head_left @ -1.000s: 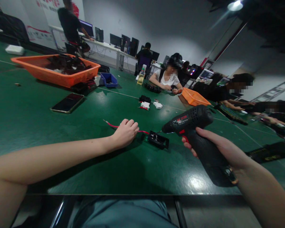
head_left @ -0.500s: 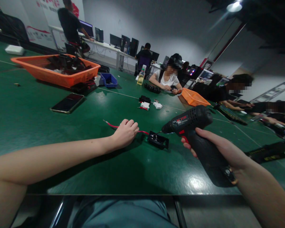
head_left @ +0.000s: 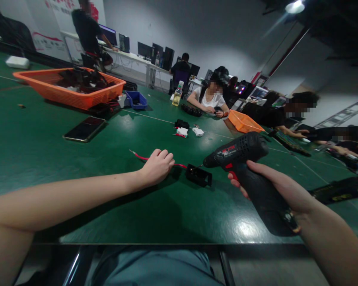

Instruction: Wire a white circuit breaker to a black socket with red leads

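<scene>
My left hand is closed around a red wire, whose bare end sticks out to the left. On the other side the wire runs into a small black plastic housing lying on the green table. My right hand grips a black cordless drill by its handle. The drill points left and down, its thin bit reaching the left part of the housing. Whether the tip sits in a screw there is too small to tell. My left fingertips are hidden behind the knuckles.
Beyond my hands lie white connectors and a phone. An orange basket of black parts and a blue bin stand at the far left. A person sits across by a bottle and an orange tray. Others work on the right.
The drill has shifted very slightly, with its bit still at the housing. My left hand stays in place on the wire.
</scene>
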The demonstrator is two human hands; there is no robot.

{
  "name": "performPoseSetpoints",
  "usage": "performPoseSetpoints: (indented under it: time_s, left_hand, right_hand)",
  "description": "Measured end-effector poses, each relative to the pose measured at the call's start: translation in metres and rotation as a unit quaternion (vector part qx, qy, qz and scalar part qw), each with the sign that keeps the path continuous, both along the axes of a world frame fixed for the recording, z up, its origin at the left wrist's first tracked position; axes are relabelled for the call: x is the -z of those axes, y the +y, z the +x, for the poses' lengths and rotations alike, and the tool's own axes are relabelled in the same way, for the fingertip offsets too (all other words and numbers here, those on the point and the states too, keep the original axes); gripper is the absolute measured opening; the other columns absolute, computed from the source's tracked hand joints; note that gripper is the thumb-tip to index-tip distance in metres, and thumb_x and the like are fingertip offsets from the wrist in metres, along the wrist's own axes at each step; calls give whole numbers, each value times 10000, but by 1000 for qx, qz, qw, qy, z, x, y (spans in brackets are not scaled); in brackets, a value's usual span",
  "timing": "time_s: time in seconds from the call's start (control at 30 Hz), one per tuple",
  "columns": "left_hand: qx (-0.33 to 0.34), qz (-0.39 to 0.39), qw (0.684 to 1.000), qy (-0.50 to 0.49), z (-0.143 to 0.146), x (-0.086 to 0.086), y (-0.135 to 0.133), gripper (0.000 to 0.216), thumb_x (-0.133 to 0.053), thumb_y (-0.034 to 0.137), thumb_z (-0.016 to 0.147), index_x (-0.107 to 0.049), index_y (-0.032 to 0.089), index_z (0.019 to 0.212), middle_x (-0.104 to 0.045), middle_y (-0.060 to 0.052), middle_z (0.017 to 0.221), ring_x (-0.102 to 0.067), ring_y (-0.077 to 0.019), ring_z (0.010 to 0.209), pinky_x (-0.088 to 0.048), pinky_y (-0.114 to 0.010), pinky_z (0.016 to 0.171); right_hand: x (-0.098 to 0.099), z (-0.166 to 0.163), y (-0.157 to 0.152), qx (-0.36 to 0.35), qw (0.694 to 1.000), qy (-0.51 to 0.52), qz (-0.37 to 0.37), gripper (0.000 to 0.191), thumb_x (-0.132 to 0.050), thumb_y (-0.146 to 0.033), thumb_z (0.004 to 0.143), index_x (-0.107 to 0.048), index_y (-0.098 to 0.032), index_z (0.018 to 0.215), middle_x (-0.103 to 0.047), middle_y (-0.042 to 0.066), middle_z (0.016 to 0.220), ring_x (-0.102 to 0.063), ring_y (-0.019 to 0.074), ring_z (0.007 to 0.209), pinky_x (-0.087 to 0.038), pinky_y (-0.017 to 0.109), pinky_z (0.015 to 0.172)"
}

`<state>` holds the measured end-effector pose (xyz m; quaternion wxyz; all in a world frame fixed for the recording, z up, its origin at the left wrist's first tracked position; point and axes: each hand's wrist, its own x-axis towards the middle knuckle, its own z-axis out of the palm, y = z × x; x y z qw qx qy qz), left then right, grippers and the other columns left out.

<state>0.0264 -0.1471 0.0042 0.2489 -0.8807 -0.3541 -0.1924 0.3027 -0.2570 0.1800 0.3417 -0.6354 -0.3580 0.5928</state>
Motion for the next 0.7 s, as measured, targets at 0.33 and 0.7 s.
performPoseSetpoints:
  time_s: [0.33,0.7]
  left_hand:
    - [2,-3,1000,3,0,-1,0,147,-489,197,919,-618,150,868,-566,-90,888,-490,-247,854,-323,-402,731]
    - [6,-28,1000,-8,0,-1,0,152,-498,177,907,-647,158,884,-583,-108,909,-491,-252,872,-317,-407,742]
  right_hand:
    - [1,1,1,-7,1000,3,0,300,-601,-396,925,-696,-134,1036,-747,95,913,-699,154,684,-614,206,609]
    - [-2,-1,0,7,1000,-13,1,315,-615,-401,907,-694,-128,1044,-748,121,929,-703,176,682,-614,226,586]
